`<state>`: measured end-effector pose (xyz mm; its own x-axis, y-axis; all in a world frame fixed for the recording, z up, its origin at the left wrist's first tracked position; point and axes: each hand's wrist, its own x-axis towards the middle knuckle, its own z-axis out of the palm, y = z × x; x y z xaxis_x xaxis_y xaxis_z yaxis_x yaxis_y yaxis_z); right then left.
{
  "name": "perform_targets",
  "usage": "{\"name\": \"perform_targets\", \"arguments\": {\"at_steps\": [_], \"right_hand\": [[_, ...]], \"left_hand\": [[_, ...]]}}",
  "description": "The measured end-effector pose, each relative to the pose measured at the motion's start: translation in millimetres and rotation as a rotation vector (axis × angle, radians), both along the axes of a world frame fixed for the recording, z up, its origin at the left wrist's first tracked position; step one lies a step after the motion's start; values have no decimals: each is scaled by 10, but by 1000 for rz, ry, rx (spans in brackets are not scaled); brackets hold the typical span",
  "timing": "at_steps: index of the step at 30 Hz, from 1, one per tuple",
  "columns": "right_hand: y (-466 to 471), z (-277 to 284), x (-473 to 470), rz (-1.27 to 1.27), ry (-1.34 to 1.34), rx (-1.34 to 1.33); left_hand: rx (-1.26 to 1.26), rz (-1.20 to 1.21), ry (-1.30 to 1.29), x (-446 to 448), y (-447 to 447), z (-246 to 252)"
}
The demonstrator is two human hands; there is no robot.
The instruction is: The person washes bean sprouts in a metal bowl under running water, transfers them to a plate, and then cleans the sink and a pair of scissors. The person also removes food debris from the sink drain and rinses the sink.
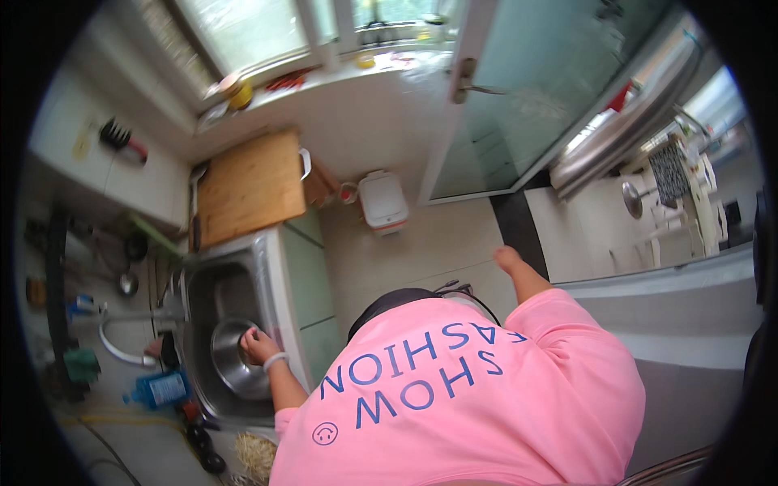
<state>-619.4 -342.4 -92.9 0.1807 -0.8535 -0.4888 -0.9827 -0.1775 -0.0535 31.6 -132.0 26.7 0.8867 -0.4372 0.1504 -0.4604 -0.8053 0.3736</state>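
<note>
My left hand (258, 346), with a pale band at the wrist, is over the right side of a round metal bowl (228, 358) in the stainless steel sink (203, 291). Its fingers are curled near the bowl's rim; whether they grip it is unclear. Out to the right, above the tiled floor and away from any object, is my right hand (507, 258), small and blurred, so its fingers cannot be made out. A faucet (112, 340) reaches in from the sink's left side. The front of my pink shirt (462, 401) fills the lower middle.
A wooden cutting board (252, 188) lies beyond the sink, with a long-handled utensil (196, 206) along its left edge. A blue bottle (161, 389) stands left of the sink. On the floor is a white lidded bin (383, 203); a glass door (516, 103) stands at upper right.
</note>
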Motion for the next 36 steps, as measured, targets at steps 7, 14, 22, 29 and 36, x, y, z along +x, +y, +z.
{"name": "perform_targets", "arguments": {"at_steps": [7,14,22,29,36], "right_hand": [[1516,-771,-2721,-917,71,457],[1516,-447,-3056,-1270,-425,148],[1095,-330,-3731,-1762,-840,202],[1115,136,-4258,-2274,-989,-7],[754,-188,-5341,-2356,-1109,-321]], "left_hand": [[-118,-628,-60,-2015,-1462,-42],[593,-694,178,-2930,-2585,-681],[1151,-983,270,-4561,-4594,-1922],[1033,-1557,531,-8300,-6413,-1659],[890,-2125,773,-11488,-6693,-1373]]}}
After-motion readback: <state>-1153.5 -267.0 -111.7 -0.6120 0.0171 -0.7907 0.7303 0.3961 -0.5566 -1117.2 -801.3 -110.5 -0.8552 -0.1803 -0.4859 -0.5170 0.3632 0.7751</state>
